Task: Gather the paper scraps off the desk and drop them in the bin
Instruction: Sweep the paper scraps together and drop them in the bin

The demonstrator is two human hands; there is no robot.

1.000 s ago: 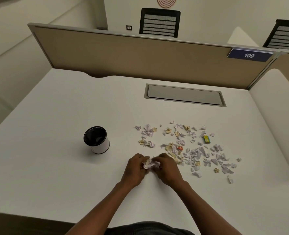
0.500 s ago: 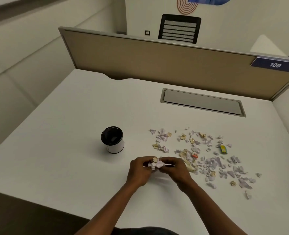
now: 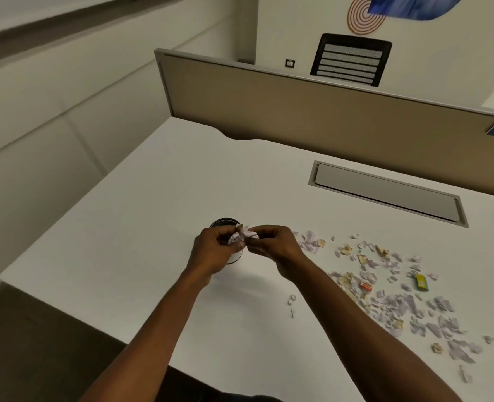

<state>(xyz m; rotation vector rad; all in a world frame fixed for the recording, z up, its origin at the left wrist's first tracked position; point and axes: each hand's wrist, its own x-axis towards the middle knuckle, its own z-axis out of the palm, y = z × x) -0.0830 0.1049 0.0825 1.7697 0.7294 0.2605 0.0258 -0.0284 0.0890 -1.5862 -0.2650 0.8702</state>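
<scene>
A bunch of pale paper scraps point(image 3: 243, 235) is held between my left hand point(image 3: 212, 250) and my right hand point(image 3: 272, 242), fingers of both curled round it. The bunch hangs just above the small round bin point(image 3: 225, 222), black inside with a white wall, mostly hidden behind my left hand. Several loose paper scraps point(image 3: 396, 303) lie spread over the white desk point(image 3: 158, 227) to the right, with two stray bits point(image 3: 291, 300) nearer my right forearm.
A yellow wrapper point(image 3: 421, 282) and an orange bit point(image 3: 366, 286) lie among the scraps. A grey cable flap point(image 3: 385, 192) is set into the desk behind. A tan partition point(image 3: 298, 111) closes the far edge. The desk's left edge drops to the floor.
Both hands lifted the bunch of scraps off the desk and carried it left, from in front of the pile to just over the bin. The camera swung left with them.
</scene>
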